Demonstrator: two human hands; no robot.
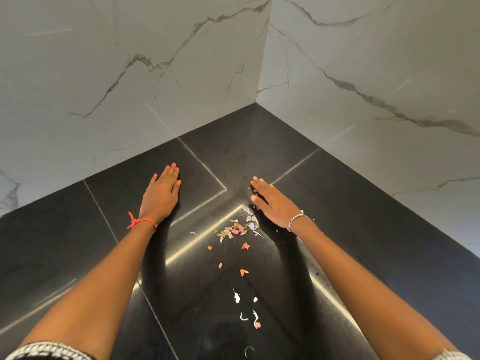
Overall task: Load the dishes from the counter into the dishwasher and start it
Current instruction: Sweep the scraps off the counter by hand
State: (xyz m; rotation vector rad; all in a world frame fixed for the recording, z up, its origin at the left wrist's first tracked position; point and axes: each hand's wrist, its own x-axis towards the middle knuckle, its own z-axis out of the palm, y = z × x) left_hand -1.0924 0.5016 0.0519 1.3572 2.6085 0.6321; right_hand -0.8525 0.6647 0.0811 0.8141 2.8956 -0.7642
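My left hand [162, 196] and right hand [272, 203] rest near the counter [363, 229] back corner, fingers straight, holding nothing; scraps [239, 229] lie just beside the right.

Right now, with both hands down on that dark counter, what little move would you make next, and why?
Probably sweep the right hand leftward, pushing the scraps into one heap toward the left hand. Both hands are open on the counter. The scraps lie loose between them, and the thickest cluster sits right beside the right hand, so a short sideways sweep looks like the easiest way to gather them.
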